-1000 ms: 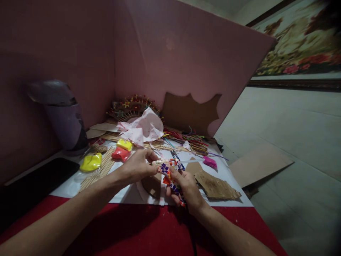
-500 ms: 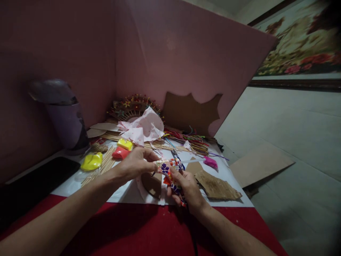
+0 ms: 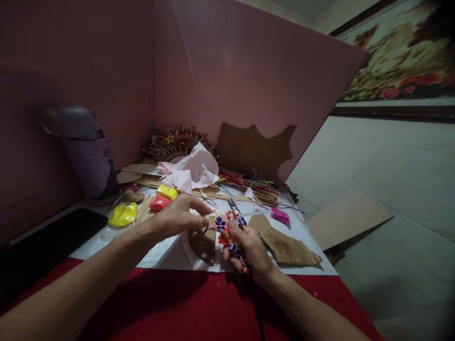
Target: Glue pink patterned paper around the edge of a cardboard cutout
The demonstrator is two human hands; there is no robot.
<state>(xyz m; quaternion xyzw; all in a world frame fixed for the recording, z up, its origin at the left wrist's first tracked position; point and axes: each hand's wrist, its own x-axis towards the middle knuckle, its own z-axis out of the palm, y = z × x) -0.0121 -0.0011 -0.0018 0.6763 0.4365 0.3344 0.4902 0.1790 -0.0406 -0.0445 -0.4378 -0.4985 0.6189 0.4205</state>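
Observation:
In front of me my right hand (image 3: 250, 246) is wrapped round the handle of a glue gun (image 3: 219, 221) with a white, blue and orange flower pattern. Its orange trigger (image 3: 223, 239) shows between the fingers, and a dark cord (image 3: 260, 317) hangs below. My left hand (image 3: 183, 218) pinches the gun's front end with thumb and fingers; the tip is hidden there. A pale glue stick (image 3: 255, 212) pokes out behind, pointing right. Beneath lies a brown curved card piece (image 3: 202, 246) on pale patterned fabric. Scissors (image 3: 232, 205) lie just beyond the gun.
Yellow packets (image 3: 122, 215) and a red packet (image 3: 160, 202) lie left, beside thin sticks (image 3: 144, 210). A magenta packet (image 3: 280, 216) and torn cardboard (image 3: 289, 246) lie right. Spotted fabric (image 3: 192, 168) is at the back. A purple container (image 3: 90, 166) and dark flat object (image 3: 60, 246) stand left.
Both hands keep nearly the same place and grip on the glue gun. The pale glue stick behind it looks fainter and less of it stands out.

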